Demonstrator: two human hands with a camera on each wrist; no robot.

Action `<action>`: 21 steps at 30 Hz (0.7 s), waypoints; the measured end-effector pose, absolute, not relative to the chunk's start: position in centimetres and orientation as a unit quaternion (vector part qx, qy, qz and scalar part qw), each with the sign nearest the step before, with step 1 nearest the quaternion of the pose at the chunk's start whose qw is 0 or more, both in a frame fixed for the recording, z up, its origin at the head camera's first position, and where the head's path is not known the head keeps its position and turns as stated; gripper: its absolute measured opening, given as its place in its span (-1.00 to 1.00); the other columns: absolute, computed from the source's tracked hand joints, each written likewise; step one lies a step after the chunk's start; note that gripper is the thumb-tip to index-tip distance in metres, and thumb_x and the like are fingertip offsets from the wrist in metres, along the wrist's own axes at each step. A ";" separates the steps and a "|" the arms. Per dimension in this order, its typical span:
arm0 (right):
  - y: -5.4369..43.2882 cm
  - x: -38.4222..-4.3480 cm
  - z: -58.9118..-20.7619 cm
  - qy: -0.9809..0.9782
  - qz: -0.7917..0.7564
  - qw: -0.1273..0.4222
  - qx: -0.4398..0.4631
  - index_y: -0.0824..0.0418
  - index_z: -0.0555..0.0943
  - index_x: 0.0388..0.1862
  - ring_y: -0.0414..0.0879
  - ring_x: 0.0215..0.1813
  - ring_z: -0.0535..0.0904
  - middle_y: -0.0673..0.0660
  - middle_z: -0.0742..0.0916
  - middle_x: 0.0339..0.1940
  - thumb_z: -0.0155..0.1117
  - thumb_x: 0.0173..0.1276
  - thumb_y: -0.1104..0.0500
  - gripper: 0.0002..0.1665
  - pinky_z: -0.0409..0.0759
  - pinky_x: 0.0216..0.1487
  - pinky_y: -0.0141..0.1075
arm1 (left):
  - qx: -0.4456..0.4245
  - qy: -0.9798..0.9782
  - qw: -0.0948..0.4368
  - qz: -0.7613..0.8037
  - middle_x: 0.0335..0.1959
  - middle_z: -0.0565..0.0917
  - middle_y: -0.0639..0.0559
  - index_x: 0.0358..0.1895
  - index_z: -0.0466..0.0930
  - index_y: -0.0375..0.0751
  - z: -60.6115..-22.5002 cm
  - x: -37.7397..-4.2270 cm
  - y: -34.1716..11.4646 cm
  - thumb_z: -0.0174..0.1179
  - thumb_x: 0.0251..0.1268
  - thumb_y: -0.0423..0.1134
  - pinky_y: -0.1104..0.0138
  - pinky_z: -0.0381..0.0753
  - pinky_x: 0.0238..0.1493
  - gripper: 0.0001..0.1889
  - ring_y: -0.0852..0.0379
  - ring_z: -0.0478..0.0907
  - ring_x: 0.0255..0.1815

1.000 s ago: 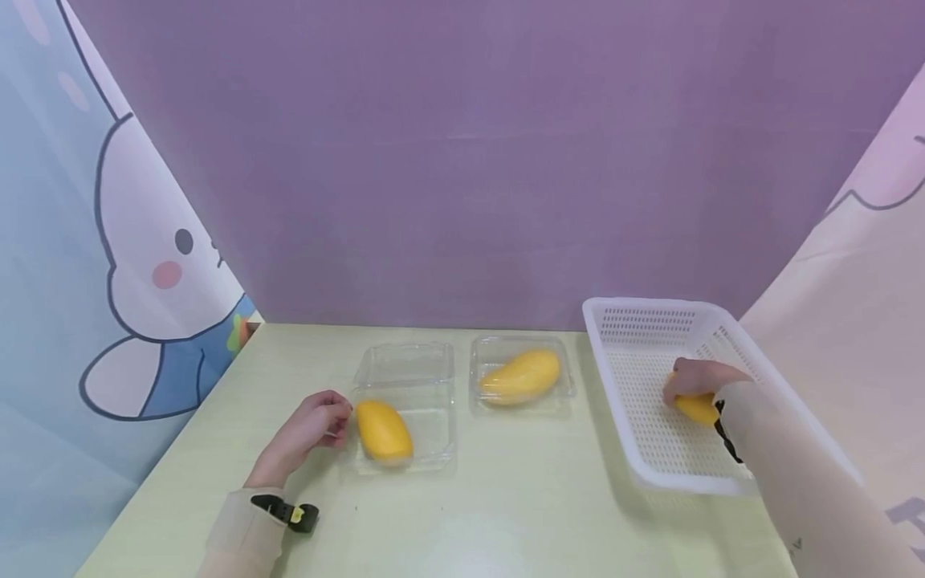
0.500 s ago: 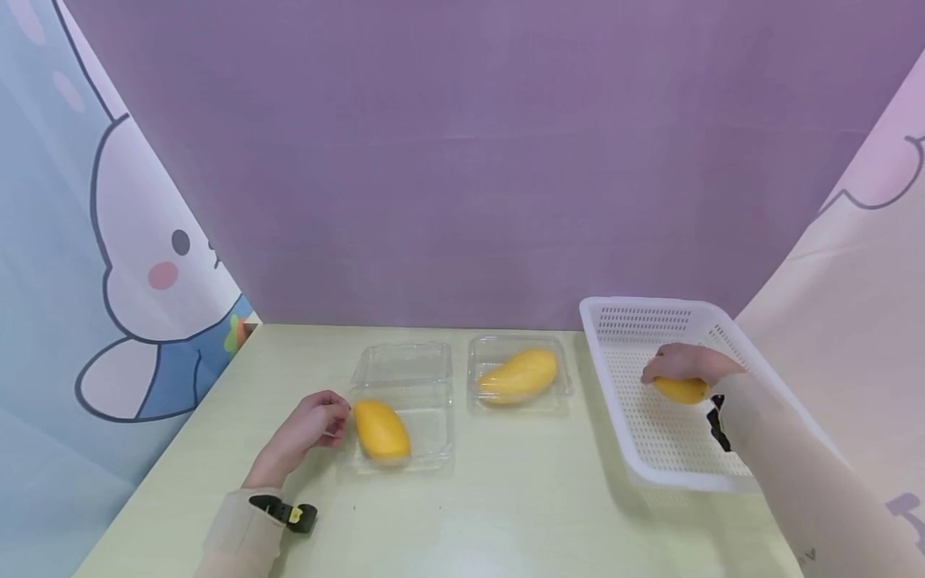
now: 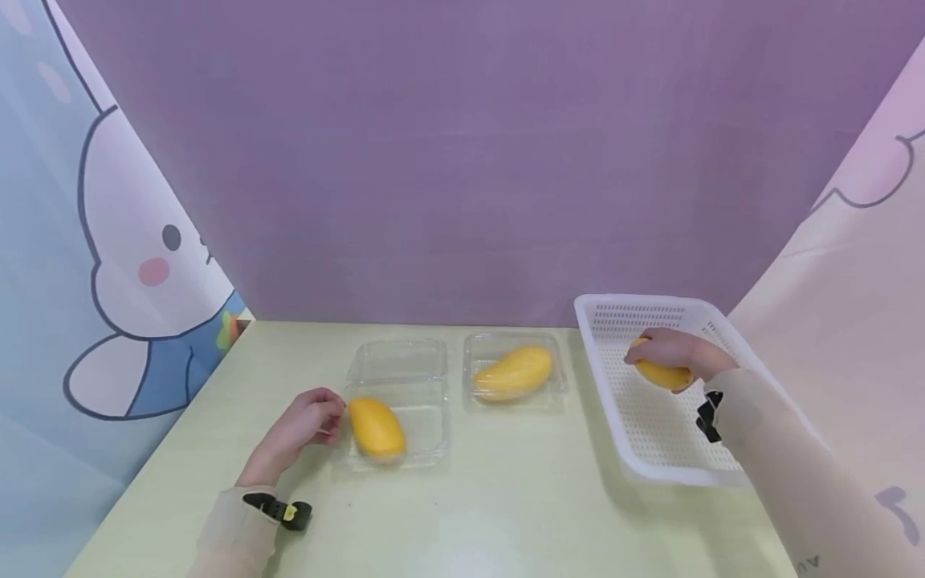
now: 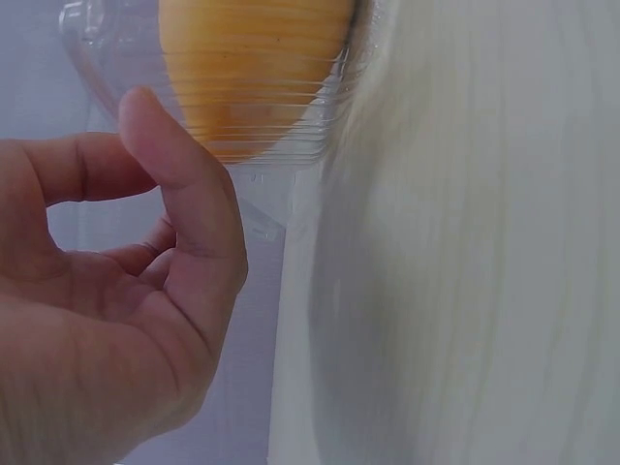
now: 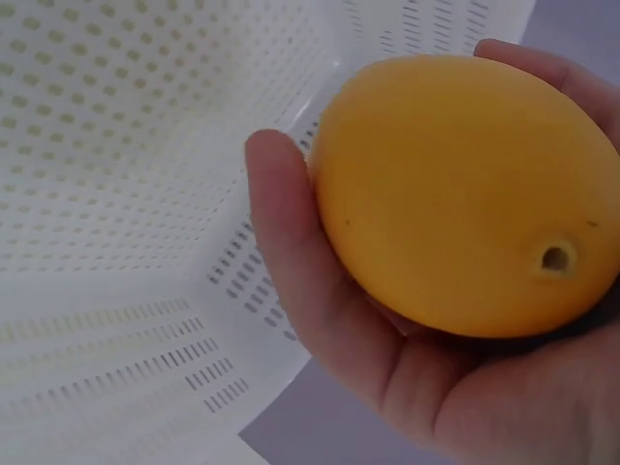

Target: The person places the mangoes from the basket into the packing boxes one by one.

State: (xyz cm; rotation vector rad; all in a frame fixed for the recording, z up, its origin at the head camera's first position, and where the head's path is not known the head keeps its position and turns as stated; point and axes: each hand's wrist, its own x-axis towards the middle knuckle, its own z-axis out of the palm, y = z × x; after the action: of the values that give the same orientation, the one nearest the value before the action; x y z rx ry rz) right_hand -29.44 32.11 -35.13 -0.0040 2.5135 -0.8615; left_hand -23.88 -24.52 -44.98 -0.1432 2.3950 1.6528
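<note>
My right hand [image 3: 668,351] grips a yellow mango [image 5: 465,194] over the white perforated basket [image 3: 621,433]; its fingers curl round the fruit, and the stem scar shows in the right wrist view. My left hand [image 3: 307,421] is at the left edge of an open clear plastic clamshell container [image 3: 426,433], thumb and forefinger pinching at its rim. Inside that container lies another mango [image 3: 377,428], its rounded end visible through the ridged wall in the left wrist view.
A second clear container [image 3: 473,345] stands between the open clamshell and the basket, with a mango [image 3: 515,373] inside. Behind the pale table [image 3: 506,506] rises a purple backdrop [image 3: 462,160]; printed curtains [image 3: 43,281] hang at both sides.
My right hand has moved up and left with the mango, from low in the basket toward its far part. The left hand keeps its place at the open container.
</note>
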 end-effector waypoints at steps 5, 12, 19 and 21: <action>31.5 -29.3 -34.5 0.928 -0.305 0.214 -0.016 0.38 0.33 0.22 -0.01 -0.35 0.48 0.22 0.51 -0.26 0.16 0.45 -0.03 -0.40 0.59 -0.39 -0.20 | -0.047 0.815 0.114 0.566 -0.35 0.51 -0.15 -0.01 0.44 -0.45 -45.0 -24.1 -24.7 -0.04 0.51 -0.32 0.26 0.64 -0.37 -0.78 0.01 0.50 -0.43; 30.9 -28.9 -33.7 0.943 -0.281 0.176 -0.036 0.42 0.31 0.26 0.01 -0.31 0.48 0.25 0.54 -0.18 0.19 0.45 -0.07 -0.32 0.52 -0.37 -0.22 | -0.052 0.815 0.114 0.566 -0.39 0.53 -0.17 -0.02 0.44 -0.45 -45.0 -24.0 -24.6 -0.04 0.50 -0.32 0.26 0.64 -0.38 -0.78 0.02 0.50 -0.44; 29.7 -28.3 -32.7 0.954 -0.270 0.113 -0.069 0.42 0.36 0.27 0.02 -0.25 0.50 0.28 0.59 -0.10 0.17 0.47 -0.09 -0.32 0.49 -0.34 -0.21 | -0.053 0.816 0.112 0.565 -0.37 0.53 -0.19 -0.02 0.44 -0.45 -45.1 -24.0 -24.6 -0.03 0.51 -0.31 0.26 0.64 -0.37 -0.78 0.02 0.50 -0.43; 29.2 -28.1 -32.4 0.957 -0.263 0.093 -0.079 0.43 0.37 0.28 0.05 -0.20 0.51 0.30 0.61 -0.05 0.17 0.48 -0.10 -0.31 0.46 -0.27 -0.19 | -0.052 0.815 0.109 0.566 -0.37 0.53 -0.18 -0.02 0.44 -0.45 -45.1 -24.0 -24.7 -0.03 0.51 -0.31 0.27 0.64 -0.37 -0.78 0.02 0.50 -0.43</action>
State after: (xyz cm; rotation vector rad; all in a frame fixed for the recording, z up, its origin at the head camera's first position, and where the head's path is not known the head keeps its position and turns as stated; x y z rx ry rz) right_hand -28.08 29.17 -32.35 -0.2342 2.8413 -0.7816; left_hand -23.95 -24.68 -45.07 -0.1543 2.3978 1.6650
